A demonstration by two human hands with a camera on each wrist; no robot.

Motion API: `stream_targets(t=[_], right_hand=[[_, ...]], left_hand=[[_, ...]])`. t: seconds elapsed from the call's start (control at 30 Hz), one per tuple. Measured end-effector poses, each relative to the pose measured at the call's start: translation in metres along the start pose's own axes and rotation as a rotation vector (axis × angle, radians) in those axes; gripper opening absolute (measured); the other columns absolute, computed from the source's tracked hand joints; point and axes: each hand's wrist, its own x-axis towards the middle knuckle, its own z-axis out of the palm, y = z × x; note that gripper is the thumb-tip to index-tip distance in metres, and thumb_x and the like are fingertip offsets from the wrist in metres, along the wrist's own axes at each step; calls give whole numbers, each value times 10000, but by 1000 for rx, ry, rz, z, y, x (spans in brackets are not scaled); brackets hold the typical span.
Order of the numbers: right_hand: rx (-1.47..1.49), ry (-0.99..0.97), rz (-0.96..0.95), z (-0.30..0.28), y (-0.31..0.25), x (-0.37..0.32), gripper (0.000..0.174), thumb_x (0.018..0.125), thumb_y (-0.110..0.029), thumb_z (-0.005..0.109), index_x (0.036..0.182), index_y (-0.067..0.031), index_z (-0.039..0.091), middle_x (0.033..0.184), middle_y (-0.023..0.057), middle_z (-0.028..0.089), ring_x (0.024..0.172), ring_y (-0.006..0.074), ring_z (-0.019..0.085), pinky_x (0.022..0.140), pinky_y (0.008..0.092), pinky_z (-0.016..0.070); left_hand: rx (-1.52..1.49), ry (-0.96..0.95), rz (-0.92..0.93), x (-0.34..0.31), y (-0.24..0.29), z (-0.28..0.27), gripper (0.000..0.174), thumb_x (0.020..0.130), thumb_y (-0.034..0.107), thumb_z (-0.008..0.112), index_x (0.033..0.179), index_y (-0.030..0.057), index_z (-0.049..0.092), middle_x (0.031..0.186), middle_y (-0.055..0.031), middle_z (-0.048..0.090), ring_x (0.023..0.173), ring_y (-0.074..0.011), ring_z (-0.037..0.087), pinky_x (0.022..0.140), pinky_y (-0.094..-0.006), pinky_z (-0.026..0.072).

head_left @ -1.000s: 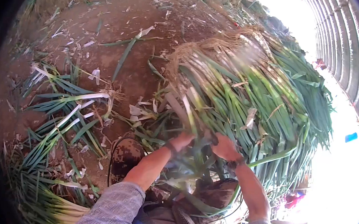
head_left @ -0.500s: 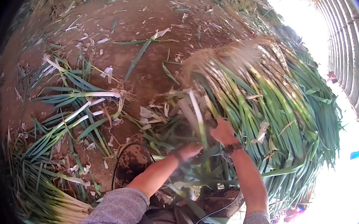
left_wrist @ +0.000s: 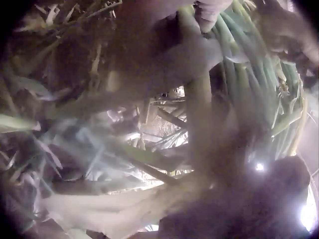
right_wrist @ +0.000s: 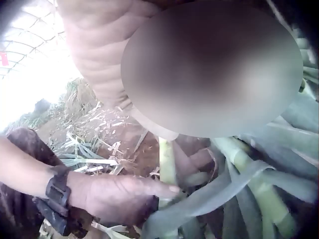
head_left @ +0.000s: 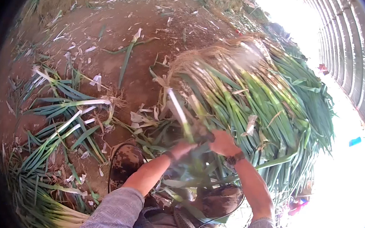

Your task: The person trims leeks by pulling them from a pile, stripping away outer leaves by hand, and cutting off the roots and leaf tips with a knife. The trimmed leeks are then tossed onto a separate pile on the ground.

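My left hand (head_left: 183, 149) grips a green onion (head_left: 178, 107) whose white root end points up and leans left in the head view. The right wrist view shows the left hand (right_wrist: 119, 196) with its thumb along the pale green stalk (right_wrist: 167, 164). Close by on the right, my right hand (head_left: 224, 143) is bent inward beside the stalk, amid motion blur. Its thumb reaches the stalk's side in the right wrist view, while a blurred patch hides its other fingers; I cannot tell what they hold. Green leaves hang below both hands.
A big heap of green onions (head_left: 258, 90) with tan roots lies to the right. Several stripped ones (head_left: 83, 102) lie on the soil at left, above a neat pile (head_left: 58, 214). Peeled scraps (head_left: 141, 117) litter the ground near a patterned boot (head_left: 126, 163).
The green onion in my left hand has swung its white end to the left. Both hands have moved slightly and stay close together. The head view shifted right, then back.
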Motion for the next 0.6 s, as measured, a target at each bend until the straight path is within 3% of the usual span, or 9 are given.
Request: stream_targets(t=[0.13, 0.2, 0.23, 0.27, 0.33, 0.4, 0.5, 0.57, 0.6], right_hand=[[3, 24, 2, -21, -13, -27, 320, 785, -274, 658, 1034, -79, 617, 913, 218, 670, 902, 449, 620, 781, 523, 489], [4, 53, -2, -16, -5, -29, 334, 791, -281, 662, 1056, -83, 618, 917, 215, 669, 905, 446, 619, 784, 519, 490], [0, 68, -18, -17, -6, -30, 349, 798, -288, 666, 1078, -86, 619, 922, 212, 669, 908, 443, 619, 787, 515, 492], [3, 77, -22, -17, -7, -31, 349, 798, -288, 666, 1078, -86, 619, 922, 212, 669, 908, 443, 619, 787, 515, 492], [22, 93, -40, -17, -14, -35, 385, 794, -300, 680, 1115, -93, 628, 937, 198, 673, 926, 427, 622, 801, 505, 498], [56, 138, -87, -18, -20, -46, 395, 791, -285, 687, 1132, -93, 629, 940, 192, 675, 920, 419, 627, 795, 493, 506], [106, 224, -154, -16, -15, -58, 397, 786, -255, 701, 1142, -91, 633, 946, 179, 678, 899, 403, 638, 776, 467, 519], [130, 268, -175, -18, -16, -66, 388, 785, -240, 707, 1135, -88, 636, 948, 172, 679, 884, 395, 644, 763, 454, 525], [81, 255, -220, -18, -16, -72, 378, 787, -231, 711, 1127, -84, 638, 931, 172, 679, 867, 393, 647, 747, 447, 526]], left_hand=[[-245, -37, -170, -16, 27, 1, 280, 836, 199, 703, 1076, 54, 689, 991, -49, 675, 889, -172, 598, 807, -332, 470], [-132, -78, -54, -5, 7, 6, 169, 793, 216, 713, 813, 50, 687, 741, -24, 662, 620, -129, 588, 553, -311, 436], [-38, -141, -49, -15, 24, 9, 153, 786, 184, 719, 790, 35, 685, 736, -37, 671, 622, -136, 607, 540, -312, 444], [-30, -138, -44, -14, 19, 11, 153, 786, 184, 719, 790, 35, 685, 736, -37, 671, 622, -136, 607, 540, -312, 444], [-17, -290, -93, -24, 16, 15, 307, 773, 83, 713, 1070, 31, 657, 985, -49, 652, 919, -162, 579, 810, -322, 474], [20, -296, -141, -29, 21, 12, 363, 762, 53, 706, 1118, 27, 635, 1007, -53, 647, 925, -168, 575, 812, -320, 464], [94, -401, -71, -29, 22, 5, 405, 762, 35, 693, 1160, 44, 618, 1021, -58, 641, 911, -176, 595, 794, -336, 512], [-223, -451, -190, -37, 34, 2, 393, 769, -5, 670, 1152, 59, 609, 1021, -62, 639, 887, -182, 627, 763, -349, 575], [-217, -457, -194, -38, 35, 2, 393, 769, -5, 670, 1152, 59, 609, 1021, -62, 639, 887, -182, 627, 763, -349, 575]])
